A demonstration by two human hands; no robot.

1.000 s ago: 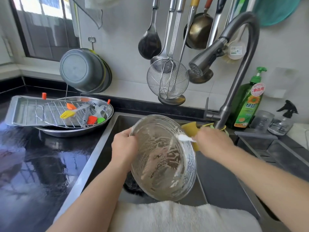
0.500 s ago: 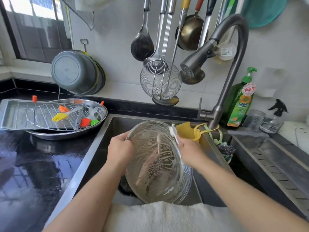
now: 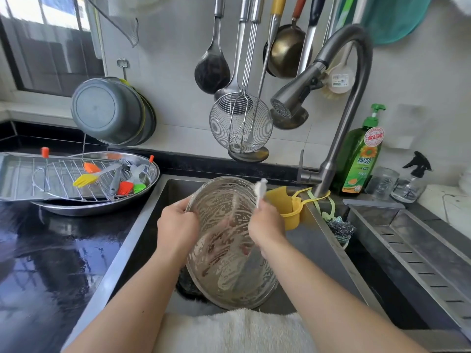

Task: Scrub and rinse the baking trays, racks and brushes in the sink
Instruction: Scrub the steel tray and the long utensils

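On the desk (image 3: 46, 263) at far left, a rectangular tray (image 3: 15, 179), wire rack (image 3: 63, 178) and coloured brushes (image 3: 107, 182) sit piled in a round pan (image 3: 102, 207), seemingly unwashed. Over the sink (image 3: 318, 250), the left hand (image 3: 177, 229) grips the soapy round tray (image 3: 226, 245) by its rim; the right hand (image 3: 266, 226) pinches a white cloth (image 3: 260, 191). Rinsing appears undone. The faucet (image 3: 339, 103) leaves headroom; sink walls crowd the tray.

The green dish soap bottle (image 3: 362, 159) beside the tap bears a round red-and-white sticker reading "食品用", with "绿劲" in green below a sunflower picture. A tag (image 3: 339, 81) hanging behind the tap carries print too small to read.
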